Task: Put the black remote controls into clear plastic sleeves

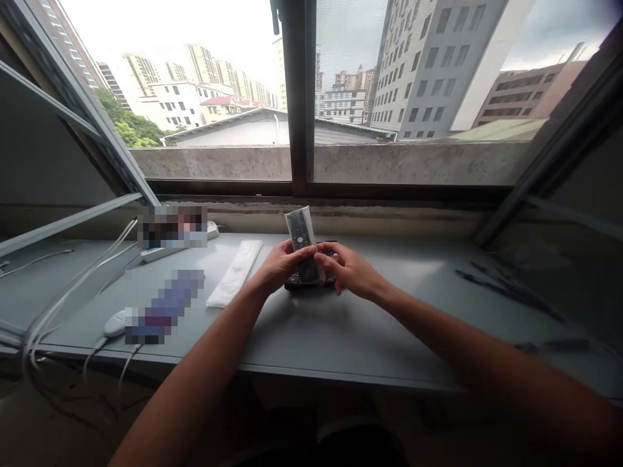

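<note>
A black remote control [302, 241] in a clear plastic sleeve is held up, tilted, over the middle of the desk. My left hand [281, 264] is closed round its left side, with the thumb across its front. At the lower right edge of the sleeve, the fingers of my right hand [343, 267] are pinched together on the plastic. Behind and below both hands lies a dark object [293, 284] with small light marks; most of it is hidden, and I cannot make out its kind.
A folded white sheet or packet [234, 274] lies left of my hands. Farther left are a white power strip [213, 229], a white charger [117, 323], cables and a blurred-out blue item [168, 305]. Dark pen-like items [511, 292] lie at the right. A window frame [300, 130] rises behind the desk.
</note>
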The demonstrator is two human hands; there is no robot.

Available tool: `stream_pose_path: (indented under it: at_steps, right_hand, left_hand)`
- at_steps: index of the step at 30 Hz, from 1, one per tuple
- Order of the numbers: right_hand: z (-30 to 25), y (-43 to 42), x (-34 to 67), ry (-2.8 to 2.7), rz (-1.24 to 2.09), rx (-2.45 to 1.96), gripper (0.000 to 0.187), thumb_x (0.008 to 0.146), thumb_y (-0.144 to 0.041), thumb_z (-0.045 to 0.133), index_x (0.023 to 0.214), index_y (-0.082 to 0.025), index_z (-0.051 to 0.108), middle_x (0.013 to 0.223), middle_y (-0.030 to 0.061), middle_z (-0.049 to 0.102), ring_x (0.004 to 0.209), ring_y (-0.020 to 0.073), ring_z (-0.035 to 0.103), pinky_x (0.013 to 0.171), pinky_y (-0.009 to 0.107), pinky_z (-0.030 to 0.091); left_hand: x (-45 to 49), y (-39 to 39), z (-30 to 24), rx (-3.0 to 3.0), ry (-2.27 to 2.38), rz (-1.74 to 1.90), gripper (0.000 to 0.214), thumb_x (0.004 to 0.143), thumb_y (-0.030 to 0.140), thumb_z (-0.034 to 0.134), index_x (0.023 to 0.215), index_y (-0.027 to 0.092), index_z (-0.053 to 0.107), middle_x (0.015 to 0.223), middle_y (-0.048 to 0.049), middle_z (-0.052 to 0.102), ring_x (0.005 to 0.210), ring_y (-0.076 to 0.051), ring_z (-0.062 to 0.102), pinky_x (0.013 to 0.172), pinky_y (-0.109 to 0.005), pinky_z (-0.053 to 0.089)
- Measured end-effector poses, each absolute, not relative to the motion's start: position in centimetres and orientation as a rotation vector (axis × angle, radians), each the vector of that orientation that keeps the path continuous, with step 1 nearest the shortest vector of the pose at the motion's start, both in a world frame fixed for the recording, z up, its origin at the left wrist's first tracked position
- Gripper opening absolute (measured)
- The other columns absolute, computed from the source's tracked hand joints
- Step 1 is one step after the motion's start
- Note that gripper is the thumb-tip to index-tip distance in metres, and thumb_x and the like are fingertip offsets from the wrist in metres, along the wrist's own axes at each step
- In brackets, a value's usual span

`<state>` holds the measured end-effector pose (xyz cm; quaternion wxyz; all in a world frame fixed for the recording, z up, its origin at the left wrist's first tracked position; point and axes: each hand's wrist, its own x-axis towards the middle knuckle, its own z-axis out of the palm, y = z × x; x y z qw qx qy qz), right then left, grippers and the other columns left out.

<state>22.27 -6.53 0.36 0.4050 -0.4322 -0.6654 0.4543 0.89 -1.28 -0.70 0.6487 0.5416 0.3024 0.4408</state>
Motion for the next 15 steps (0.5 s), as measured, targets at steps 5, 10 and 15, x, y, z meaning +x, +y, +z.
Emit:
stream_pose_path:
  at_steps: [5,10,15]
  right_hand:
    - [-0.2,-6.5,21.6,-1.503,1.393,-1.002,0.107,0.088,-0.04,0.094,0.172,-0.018,0.032,0.08,0.004,0.08,0.068,0.0253,0.079,0.053,0.032,0.065]
    - [-0.3,-5.4,24.3,-1.292,1.584,-0.909,0.117,0.086,-0.033,0.094,0.178,-0.016,0.023,0.08,0.003,0.079,0.07,0.0233,0.079,0.06,0.033,0.066]
    - [-0.5,-4.2,29.8,-1.316,1.379,-1.056,0.094,0.093,-0.036,0.087,0.174,-0.023,0.041,0.091,0.0046,0.081,0.066,0.0165,0.07,0.057,0.029,0.058]
  left_hand:
    - [1.3,-1.4,-1.0,1.261,0.698,1.052,0.061,0.074,0.05,0.1,0.12,0.016,0.08,0.106,-0.0122,0.083,0.089,-0.026,0.079,0.083,-0.036,0.061]
    - [1.2,-0.8,-0.9,1.268,0.717,1.082,0.065,0.09,0.07,0.08,0.121,0.013,0.08,0.121,-0.0187,0.081,0.111,-0.031,0.078,0.095,-0.041,0.062]
    - [-0.1,0.7,-1.8,1.383,0.951,1.271,0.06,0.095,0.068,0.073,0.122,0.015,0.078,0.126,-0.0182,0.08,0.122,-0.032,0.074,0.1,-0.045,0.062]
